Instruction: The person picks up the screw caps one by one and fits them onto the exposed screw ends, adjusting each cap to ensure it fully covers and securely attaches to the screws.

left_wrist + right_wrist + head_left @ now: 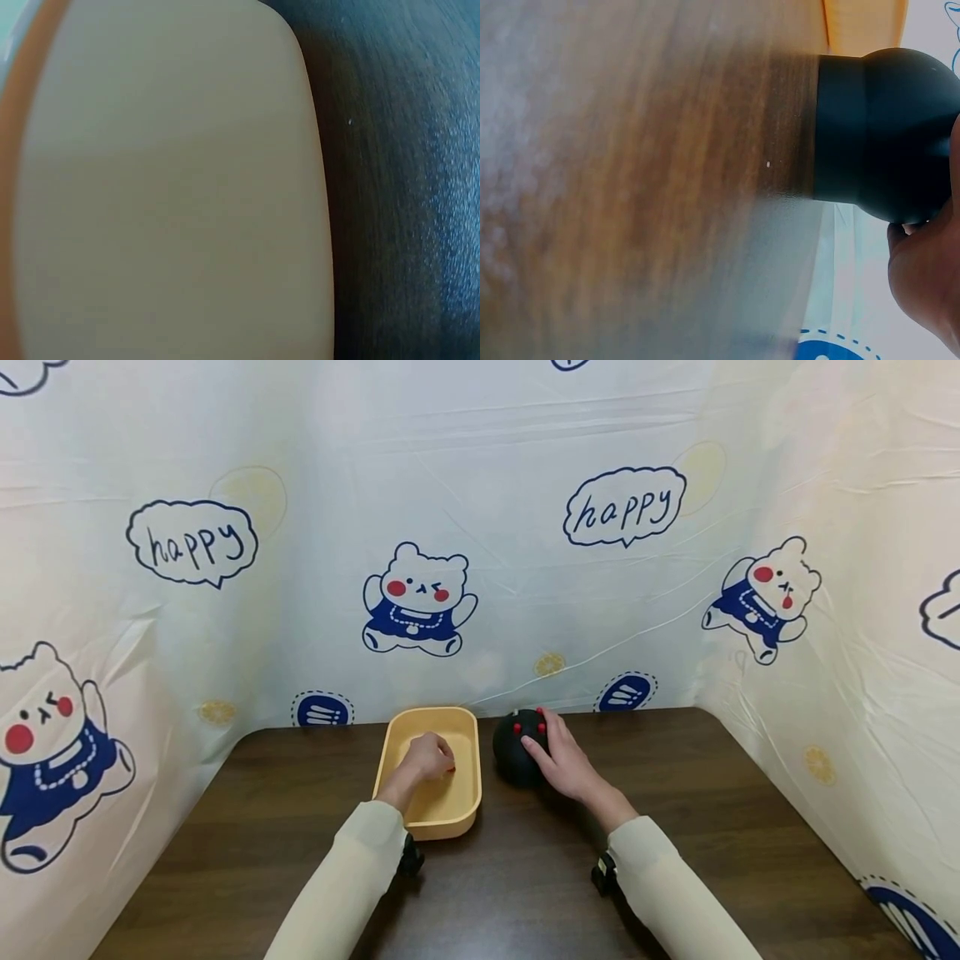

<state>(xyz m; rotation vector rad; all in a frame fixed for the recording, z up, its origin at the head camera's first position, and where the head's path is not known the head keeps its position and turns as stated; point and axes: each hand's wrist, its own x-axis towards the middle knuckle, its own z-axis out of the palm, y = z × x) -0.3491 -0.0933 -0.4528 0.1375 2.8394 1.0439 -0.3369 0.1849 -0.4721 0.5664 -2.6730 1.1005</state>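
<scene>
My left hand [427,758] reaches into a yellow rectangular tray [471,810], fingers curled down and pinching a small red piece [451,769], mostly hidden by the fingers. Only the pale side of the tray [180,225] fills the left wrist view. Right of the tray, a black rounded object [513,758] stands on the table with several red knobs [517,727] on its top. My right hand [566,762] grips its right side, thumb across the front and fingers behind. The right wrist view shows the black object's straight-sided base [840,127] and part of the hand [926,277].
The dark wood table [517,893] ends at the back against a white printed curtain [510,610], which also hangs along both sides. Tray and black object stand close together near the back edge. A dark wrist camera [604,872] sits under the right sleeve.
</scene>
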